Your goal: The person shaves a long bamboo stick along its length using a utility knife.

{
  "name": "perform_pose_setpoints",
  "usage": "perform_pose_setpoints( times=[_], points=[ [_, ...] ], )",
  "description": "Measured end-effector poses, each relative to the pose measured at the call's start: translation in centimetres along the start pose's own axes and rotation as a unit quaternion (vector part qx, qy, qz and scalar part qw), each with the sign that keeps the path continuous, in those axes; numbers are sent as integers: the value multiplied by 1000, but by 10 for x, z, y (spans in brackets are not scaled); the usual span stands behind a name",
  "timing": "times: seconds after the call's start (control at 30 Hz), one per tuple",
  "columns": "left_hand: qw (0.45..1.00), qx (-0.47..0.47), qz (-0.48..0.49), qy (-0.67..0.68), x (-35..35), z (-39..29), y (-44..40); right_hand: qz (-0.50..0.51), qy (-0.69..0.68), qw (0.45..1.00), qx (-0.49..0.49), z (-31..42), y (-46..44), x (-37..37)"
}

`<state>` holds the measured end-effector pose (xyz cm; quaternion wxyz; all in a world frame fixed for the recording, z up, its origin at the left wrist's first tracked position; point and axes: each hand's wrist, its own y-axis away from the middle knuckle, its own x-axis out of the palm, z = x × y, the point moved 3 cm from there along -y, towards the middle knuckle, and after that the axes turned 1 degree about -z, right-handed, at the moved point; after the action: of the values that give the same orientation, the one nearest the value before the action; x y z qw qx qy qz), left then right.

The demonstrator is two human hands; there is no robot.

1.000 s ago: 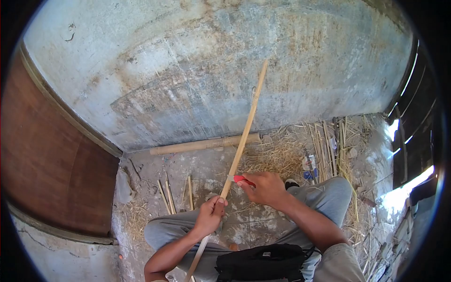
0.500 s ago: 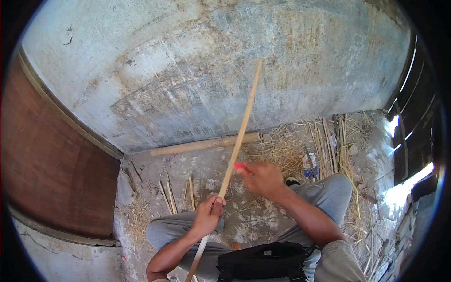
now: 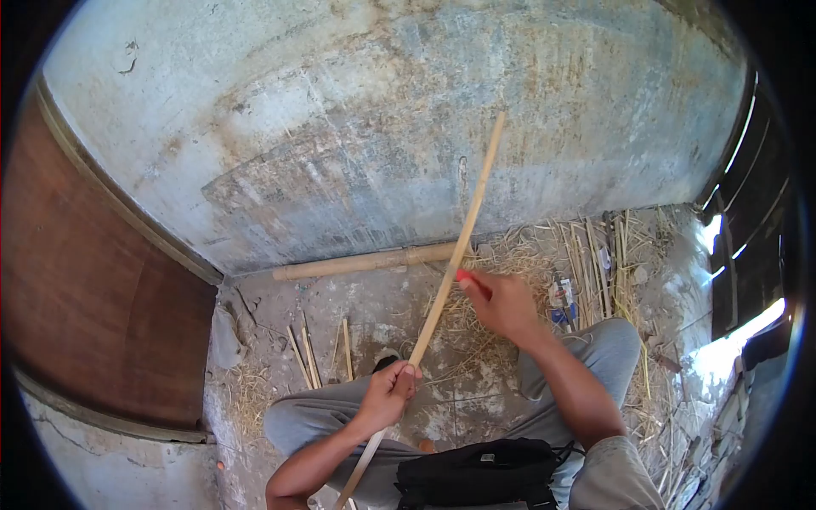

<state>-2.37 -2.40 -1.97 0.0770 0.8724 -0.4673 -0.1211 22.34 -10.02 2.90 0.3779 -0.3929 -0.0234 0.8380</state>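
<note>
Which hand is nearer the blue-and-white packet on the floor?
Right. In view, the right hand is just left of the packet; the left hand is farther off, lower and further left, gripping the long strip.

A stained wall [image 3: 340, 144] meets the littered floor [image 3: 374, 297], bright light [image 3: 721, 357] entering at right.

Your strip [image 3: 468, 225] is pale tan, your tool [image 3: 463, 275] red — your trousers [image 3: 614, 347] plain grey, your bag [image 3: 476, 478] black. The wall [image 3: 340, 127] facing you is blue-grey, streaked brown — the door [image 3: 93, 280] reddish brown.
</note>
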Motion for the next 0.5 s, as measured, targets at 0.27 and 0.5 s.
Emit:
perform_pose_setpoints(
  times=[0.27,0.5],
  points=[
    [994,-91,-6,62,0,-9,-6,111,-23,988,-102,8,32,17],
    [991,-113,1,75,1,-18,-5,83,18,992,-91,13,32,16]
  ],
)
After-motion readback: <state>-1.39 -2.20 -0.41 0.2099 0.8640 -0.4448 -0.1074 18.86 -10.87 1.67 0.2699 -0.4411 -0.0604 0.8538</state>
